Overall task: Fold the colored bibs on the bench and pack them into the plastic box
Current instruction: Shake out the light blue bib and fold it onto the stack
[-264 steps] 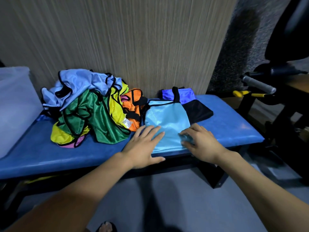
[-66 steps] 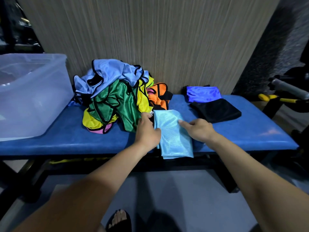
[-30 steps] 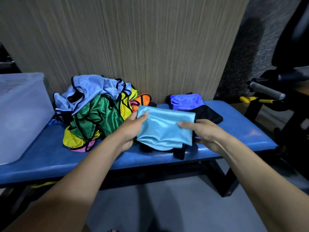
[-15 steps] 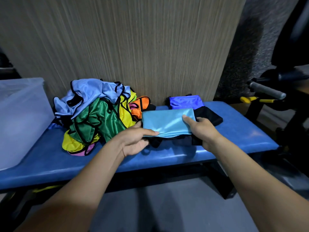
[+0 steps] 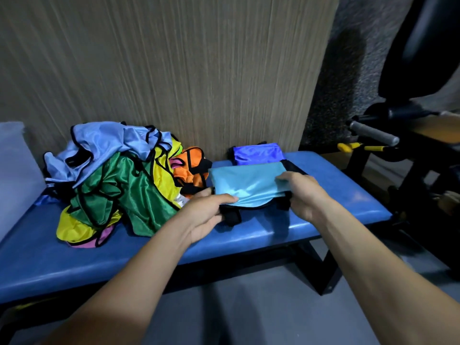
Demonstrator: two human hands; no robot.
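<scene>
both hands grip 1 folded light-blue satin bib with black trim, held flat just above the padded blue table. left hand: thumb on top of the bib's near left edge, fingers curled beneath, pinching fabric and a black strap that hangs below. right hand: fingers laid over the bib's right end, thumb under it, closed on the fold. the 2 forearms enter from the lower corners of the view and converge on the bib.

just behind the held bib, a folded violet-blue bib lies on the table against the wall, with a folded black bib touching it on its near right, partly hidden by the light-blue one. left of the hands, a loose heap of unfolded bibs: a crumpled green bib in front, a pale lilac-blue bib with black edging on top, a yellow bib at the bottom with a pink edge showing, an orange bib at the right side of the heap.

a translucent plastic box stands at the far left end of the table, cut by the frame edge; its contents cannot be told. a striped wood-grain wall panel backs the table. dark gym equipment with a grey bar stands to the right.
</scene>
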